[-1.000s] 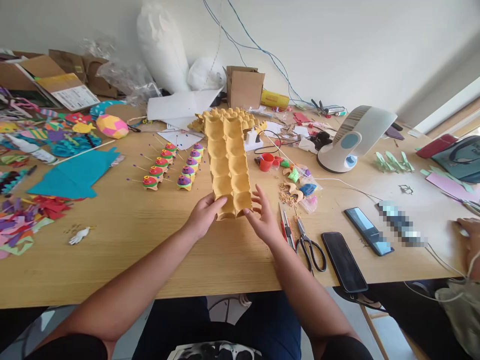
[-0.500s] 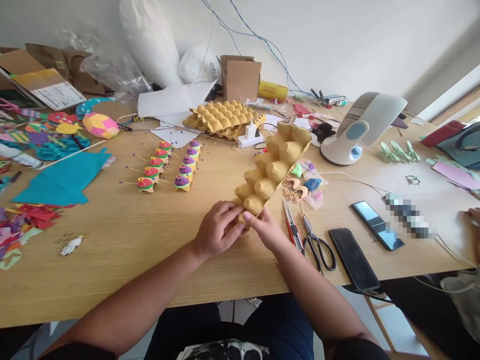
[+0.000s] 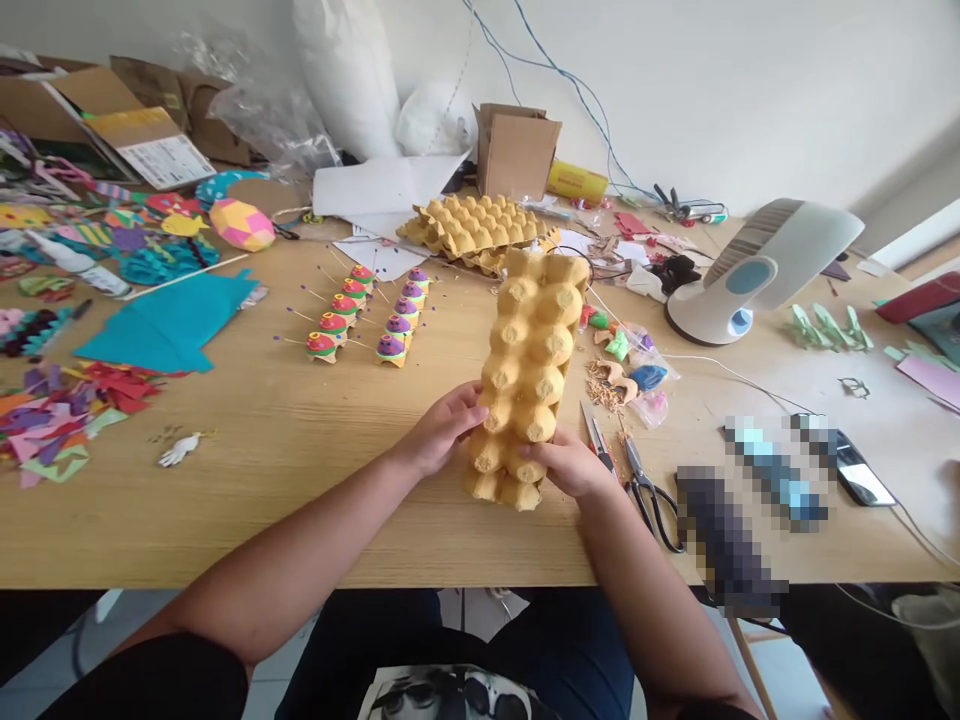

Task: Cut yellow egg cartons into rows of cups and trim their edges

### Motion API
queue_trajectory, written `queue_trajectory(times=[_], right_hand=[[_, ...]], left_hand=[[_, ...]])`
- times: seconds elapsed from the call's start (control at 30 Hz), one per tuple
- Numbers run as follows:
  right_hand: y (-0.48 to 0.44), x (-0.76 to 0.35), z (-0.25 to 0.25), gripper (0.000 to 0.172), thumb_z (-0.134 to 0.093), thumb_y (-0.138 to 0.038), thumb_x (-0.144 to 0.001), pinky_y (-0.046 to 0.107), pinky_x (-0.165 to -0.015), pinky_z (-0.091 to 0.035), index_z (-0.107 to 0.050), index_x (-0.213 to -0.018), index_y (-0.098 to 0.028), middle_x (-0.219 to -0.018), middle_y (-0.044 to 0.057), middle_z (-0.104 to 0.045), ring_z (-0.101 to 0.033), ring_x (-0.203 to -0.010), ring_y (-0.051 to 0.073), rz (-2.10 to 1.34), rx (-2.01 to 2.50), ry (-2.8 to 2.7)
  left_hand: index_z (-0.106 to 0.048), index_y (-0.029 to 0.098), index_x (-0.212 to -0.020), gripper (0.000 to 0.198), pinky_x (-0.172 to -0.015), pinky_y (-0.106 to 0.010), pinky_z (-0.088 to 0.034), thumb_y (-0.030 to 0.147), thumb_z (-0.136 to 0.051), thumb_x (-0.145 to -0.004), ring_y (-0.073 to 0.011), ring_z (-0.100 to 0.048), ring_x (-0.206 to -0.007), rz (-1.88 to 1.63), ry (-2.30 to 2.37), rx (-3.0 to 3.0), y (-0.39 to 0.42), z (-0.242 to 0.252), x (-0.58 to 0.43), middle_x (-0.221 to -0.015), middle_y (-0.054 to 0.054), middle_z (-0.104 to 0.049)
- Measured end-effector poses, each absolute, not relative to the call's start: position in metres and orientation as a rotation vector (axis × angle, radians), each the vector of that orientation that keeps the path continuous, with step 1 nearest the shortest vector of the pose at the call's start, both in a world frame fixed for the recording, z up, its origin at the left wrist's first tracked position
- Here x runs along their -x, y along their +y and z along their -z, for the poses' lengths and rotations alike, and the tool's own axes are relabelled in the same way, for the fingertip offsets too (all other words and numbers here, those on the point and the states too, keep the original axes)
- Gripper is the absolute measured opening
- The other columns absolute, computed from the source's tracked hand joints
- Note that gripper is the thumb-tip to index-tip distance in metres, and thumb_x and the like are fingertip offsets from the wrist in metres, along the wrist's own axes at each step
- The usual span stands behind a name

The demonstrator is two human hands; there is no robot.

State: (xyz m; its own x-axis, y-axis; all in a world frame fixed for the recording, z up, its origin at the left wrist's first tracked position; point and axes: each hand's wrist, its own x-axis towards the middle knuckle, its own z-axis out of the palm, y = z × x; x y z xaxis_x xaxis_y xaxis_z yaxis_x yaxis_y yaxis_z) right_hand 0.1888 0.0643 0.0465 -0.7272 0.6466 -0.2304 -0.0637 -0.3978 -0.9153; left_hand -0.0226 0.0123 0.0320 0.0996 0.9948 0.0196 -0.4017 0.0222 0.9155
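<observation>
So, left grip (image 3: 442, 432) was clamped on carton (image 3: 529, 370), lower left edge; right grip (image 3: 576, 466), lower right. Carton sat between them over desk (image 3: 300, 430), bumps facing camera, mostly beyond both.

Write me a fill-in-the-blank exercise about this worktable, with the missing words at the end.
1. The left hand and right hand hold an egg-carton strip coloured ____.
2. The scissors have ____ handles.
3. In the picture, the red-topped egg-carton row stands to the ____ of the purple-topped egg-carton row.

Missing words: yellow; black; left.
</observation>
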Motion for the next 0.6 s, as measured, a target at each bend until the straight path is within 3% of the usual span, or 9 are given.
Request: queue_trajectory(times=[0.2, 0.27, 0.4, 0.6], right_hand=[[0.0702, -0.1854, -0.0535, 0.063, -0.088, -0.041, -0.075, 0.039, -0.1, -0.057, -0.061, -0.13, -0.026, -0.13, 0.007, -0.072, -0.068, -0.118, 0.025, -1.963, 0.683, -1.463], [0.0712, -0.1841, -0.0552, 0.061, -0.087, -0.04, -0.078, 0.038, -0.104, -0.055, -0.06, -0.131, -0.029, -0.135, 0.005, -0.069, -0.065, -0.124, 0.025, -1.882, 0.667, -1.414], [0.0732, -0.1851, -0.0536, 0.051, -0.084, -0.038, -0.082, 0.038, -0.102, -0.057, -0.062, -0.127, -0.03, -0.129, 0.004, -0.073, -0.068, -0.119, 0.023, -1.865, 0.69, -1.373], [0.0751, -0.1873, -0.052, 0.051, -0.082, -0.04, -0.083, 0.036, -0.098, -0.058, -0.064, -0.129, -0.029, -0.127, 0.004, -0.075, -0.07, -0.115, 0.023, -1.884, 0.729, -1.341]], left_hand=[[-0.067, 0.024, -0.124, 0.047, -0.079, -0.025, -0.056, 0.031, -0.085, -0.08, -0.0173, -0.071, -0.099, -1.355, 0.766, -0.804, 0.0145, -0.0328, 0.0241, -0.115, -0.005, -0.076], [-0.067, 0.024, -0.123, 0.046, -0.082, -0.026, -0.056, 0.028, -0.085, -0.081, -0.017, -0.072, -0.098, -1.366, 0.761, -0.816, 0.0155, -0.0324, 0.0241, -0.109, -0.004, -0.077], [-0.067, 0.023, -0.124, 0.046, -0.084, -0.027, -0.056, 0.027, -0.084, -0.081, -0.0176, -0.072, -0.099, -1.37, 0.775, -0.83, 0.0155, -0.032, 0.024, -0.109, -0.003, -0.077], [-0.064, 0.022, -0.13, 0.052, -0.087, -0.031, -0.056, 0.035, -0.083, -0.083, -0.0202, -0.07, -0.102, -1.321, 0.808, -0.846, 0.0165, -0.028, 0.0247, -0.113, -0.007, -0.075]])
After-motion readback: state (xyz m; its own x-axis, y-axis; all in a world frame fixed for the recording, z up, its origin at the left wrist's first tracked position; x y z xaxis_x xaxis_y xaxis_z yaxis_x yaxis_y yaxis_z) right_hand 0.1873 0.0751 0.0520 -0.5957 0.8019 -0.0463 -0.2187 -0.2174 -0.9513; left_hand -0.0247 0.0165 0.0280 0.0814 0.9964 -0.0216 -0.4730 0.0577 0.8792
